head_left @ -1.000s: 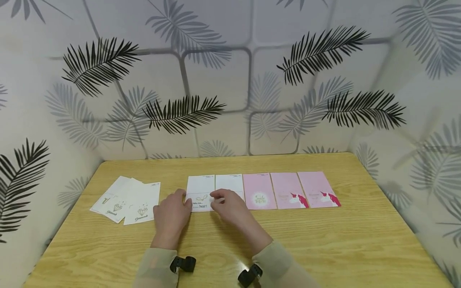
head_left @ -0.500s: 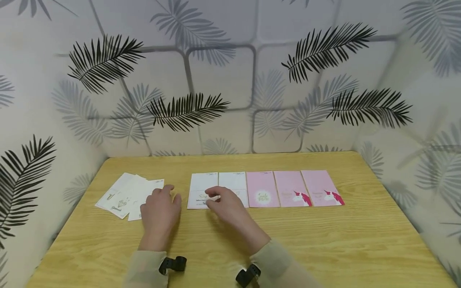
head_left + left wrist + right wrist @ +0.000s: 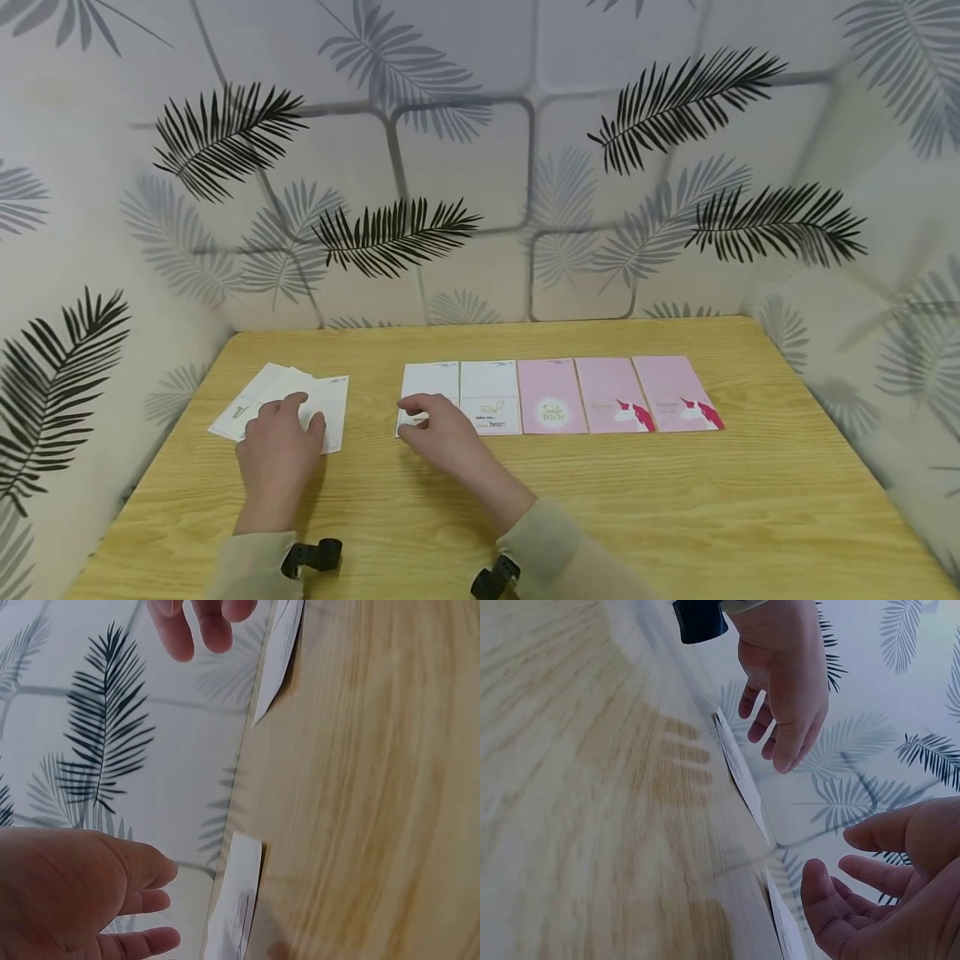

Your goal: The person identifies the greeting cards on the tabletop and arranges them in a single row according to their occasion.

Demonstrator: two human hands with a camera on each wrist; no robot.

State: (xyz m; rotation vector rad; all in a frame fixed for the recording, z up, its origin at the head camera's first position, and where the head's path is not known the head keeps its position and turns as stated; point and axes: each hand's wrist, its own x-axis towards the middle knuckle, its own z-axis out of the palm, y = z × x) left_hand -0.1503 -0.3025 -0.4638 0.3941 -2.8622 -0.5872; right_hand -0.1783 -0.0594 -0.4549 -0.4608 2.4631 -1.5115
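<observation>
My left hand (image 3: 280, 450) hovers over a fanned group of white cards (image 3: 333, 408) at the left, its fingers loosely bent and holding nothing. In the left wrist view the thumb and fingers stand apart, with white card (image 3: 238, 900) on the table beyond them. My right hand (image 3: 442, 433) is over the leftmost white card (image 3: 429, 379) of a row, thumb and fingers parted around air. Beside that card lies a white card with gold wings and "heart" lettering (image 3: 491, 412). The right wrist view shows the right hand (image 3: 892, 892) with nothing between its fingers.
Three pink cards continue the row to the right: one with a white round patch (image 3: 551, 383) and two with unicorns (image 3: 607, 383). All lie on a wooden table (image 3: 600, 517), whose back edge meets a leaf-patterned wall (image 3: 465, 275).
My left hand has moved left, from the edge of the row's leftmost card to above the fanned white cards. My right hand has shifted slightly left, uncovering the wings card.
</observation>
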